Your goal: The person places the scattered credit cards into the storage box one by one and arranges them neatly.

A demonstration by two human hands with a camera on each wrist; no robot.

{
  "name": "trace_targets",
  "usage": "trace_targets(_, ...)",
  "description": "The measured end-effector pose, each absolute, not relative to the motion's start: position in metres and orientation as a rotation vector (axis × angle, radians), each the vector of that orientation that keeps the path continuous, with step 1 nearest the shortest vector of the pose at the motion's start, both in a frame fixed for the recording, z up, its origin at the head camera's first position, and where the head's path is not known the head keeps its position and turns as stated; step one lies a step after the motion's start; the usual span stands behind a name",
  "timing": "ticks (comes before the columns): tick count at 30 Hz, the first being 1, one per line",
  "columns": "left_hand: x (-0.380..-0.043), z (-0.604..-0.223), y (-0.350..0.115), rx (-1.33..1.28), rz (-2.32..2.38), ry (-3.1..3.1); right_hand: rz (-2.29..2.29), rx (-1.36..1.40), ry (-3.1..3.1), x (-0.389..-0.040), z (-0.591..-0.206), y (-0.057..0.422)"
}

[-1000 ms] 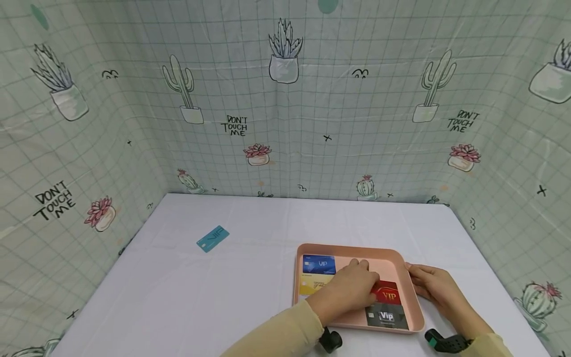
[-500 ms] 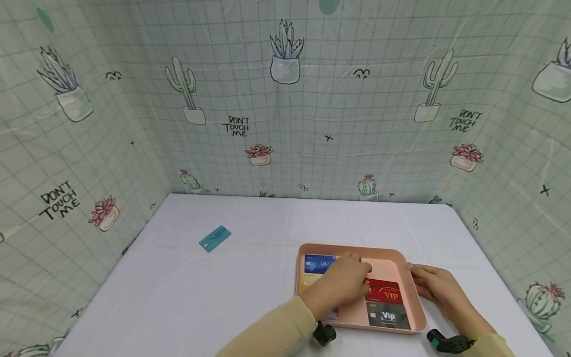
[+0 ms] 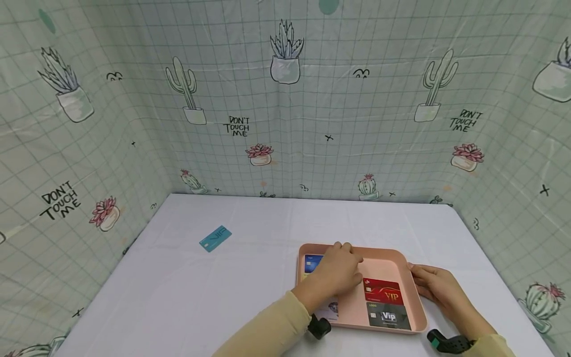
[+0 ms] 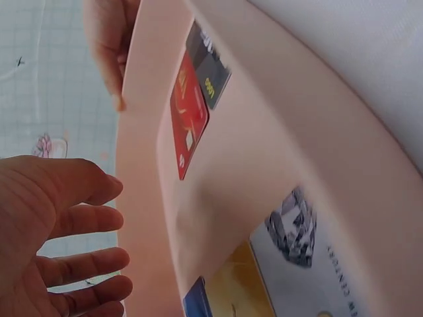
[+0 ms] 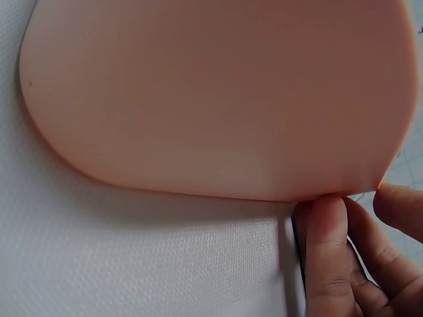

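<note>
My left hand (image 3: 336,270) is over the left half of a pink tray (image 3: 388,263), fingers loosely spread and nothing in them. In the left wrist view its fingertips (image 4: 109,221) overlap the tray's far wall. Under and around it lie a blue card (image 3: 313,263), a gold card (image 4: 234,284) and a silvery card with a diamond picture (image 4: 291,228), partly hidden. A red VIP card (image 3: 383,291) and a dark grey card (image 3: 388,316) lie edge to edge on the tray's right side. My right hand (image 3: 437,287) holds the tray's right side by the rim.
A teal VIP card (image 3: 215,239) lies alone on the white table (image 3: 254,277), well left of the tray. Printed cloth (image 3: 276,109) with cactus pictures stands up behind and beside the table. A black wrist device (image 3: 448,342) is on my right wrist, near the tray's front corner.
My left hand has moved left and slightly back across the tray, away from the red card, which is now fully uncovered. My right hand stays at the tray's right side.
</note>
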State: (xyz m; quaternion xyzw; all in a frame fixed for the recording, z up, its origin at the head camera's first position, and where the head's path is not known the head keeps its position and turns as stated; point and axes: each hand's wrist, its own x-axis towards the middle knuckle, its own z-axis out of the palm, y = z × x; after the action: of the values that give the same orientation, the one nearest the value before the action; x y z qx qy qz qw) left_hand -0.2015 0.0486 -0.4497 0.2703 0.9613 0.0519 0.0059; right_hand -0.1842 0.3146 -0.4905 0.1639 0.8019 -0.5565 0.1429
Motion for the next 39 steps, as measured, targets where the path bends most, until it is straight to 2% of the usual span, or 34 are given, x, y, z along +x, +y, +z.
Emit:
trace_targets(25,-0.225,-0.445,0.004,0.766,0.195,3.098,-1.605,0.465,2.314,-0.185,-0.492,0.317)
trace_targets(39,-0.234,-0.447,-0.033,0.639,0.220,3.144,-1.584,0.504,2.321,-0.187,-0.493,0.315)
